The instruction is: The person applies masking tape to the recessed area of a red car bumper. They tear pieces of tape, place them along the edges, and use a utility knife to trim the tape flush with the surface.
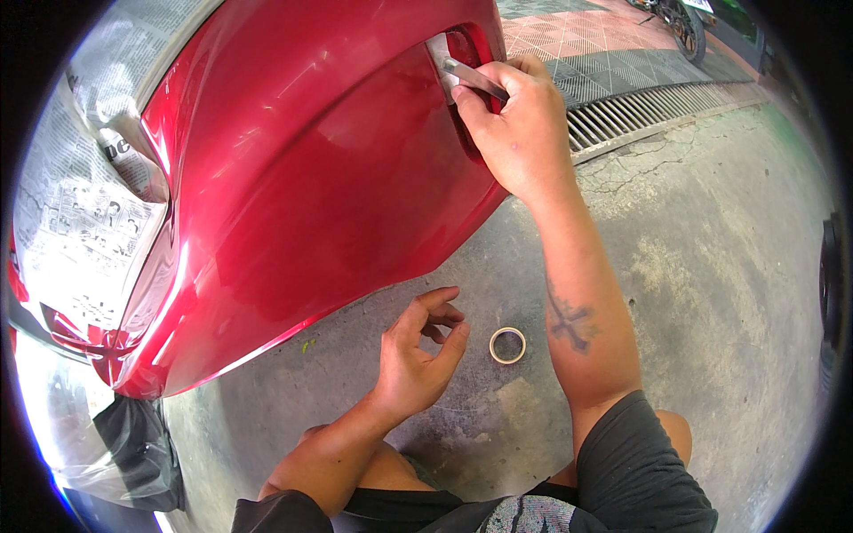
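A glossy red car bumper fills the upper left and middle. My right hand reaches its corner recess, closed round a slim, flat grey metal tool. The tool's tip rests at or close to a whitish strip on the recess's left edge; whether they touch I cannot tell. Below the bumper, my left hand hovers empty, with fingers loosely bent and thumb apart. A roll of masking tape lies flat on the floor between my forearms.
Newspaper covers the car body at left. Black plastic sheeting hangs under it. A metal drain grate crosses the concrete floor at upper right, with patterned tiles and a motorcycle wheel beyond.
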The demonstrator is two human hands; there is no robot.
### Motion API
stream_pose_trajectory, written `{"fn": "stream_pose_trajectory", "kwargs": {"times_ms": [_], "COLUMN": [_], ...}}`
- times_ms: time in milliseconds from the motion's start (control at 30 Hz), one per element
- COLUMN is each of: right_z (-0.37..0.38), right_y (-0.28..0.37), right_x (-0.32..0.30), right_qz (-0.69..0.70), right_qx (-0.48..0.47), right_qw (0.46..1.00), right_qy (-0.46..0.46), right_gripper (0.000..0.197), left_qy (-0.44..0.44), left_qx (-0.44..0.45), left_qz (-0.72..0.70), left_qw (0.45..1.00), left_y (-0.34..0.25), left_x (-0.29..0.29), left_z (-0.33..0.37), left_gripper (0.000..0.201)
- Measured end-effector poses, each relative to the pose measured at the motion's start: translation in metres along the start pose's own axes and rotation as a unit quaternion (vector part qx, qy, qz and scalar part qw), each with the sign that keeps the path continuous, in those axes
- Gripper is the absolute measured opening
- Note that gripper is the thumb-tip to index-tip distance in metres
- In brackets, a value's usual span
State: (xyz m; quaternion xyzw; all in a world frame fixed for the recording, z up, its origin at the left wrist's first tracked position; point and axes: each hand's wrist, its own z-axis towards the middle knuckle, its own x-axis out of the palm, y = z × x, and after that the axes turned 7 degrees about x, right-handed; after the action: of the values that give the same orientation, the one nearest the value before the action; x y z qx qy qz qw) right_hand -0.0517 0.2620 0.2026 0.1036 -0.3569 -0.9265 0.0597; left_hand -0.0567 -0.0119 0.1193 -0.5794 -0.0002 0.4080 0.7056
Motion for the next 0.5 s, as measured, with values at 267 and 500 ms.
{"fn": "stream_pose_trajectory", "kwargs": {"times_ms": [267, 500], "right_z": [-0.001, -0.003], "right_y": [0.001, 0.003], "right_x": [0.006, 0.012], "right_qz": [0.013, 0.034], "right_qx": [0.015, 0.041], "right_qw": [0.999, 0.997], "right_qy": [-0.025, -0.056], "right_gripper": [0.020, 0.021], "left_qy": [0.003, -0.001], "left_qx": [-0.001, -0.002], "left_qz": [0.002, 0.007], "left_qw": [1.000, 1.000], "left_y": [0.001, 0.002], "left_x": [-0.001, -0.002], "left_z": [0.000, 0.000], "left_gripper": [0.049, 0.050]}}
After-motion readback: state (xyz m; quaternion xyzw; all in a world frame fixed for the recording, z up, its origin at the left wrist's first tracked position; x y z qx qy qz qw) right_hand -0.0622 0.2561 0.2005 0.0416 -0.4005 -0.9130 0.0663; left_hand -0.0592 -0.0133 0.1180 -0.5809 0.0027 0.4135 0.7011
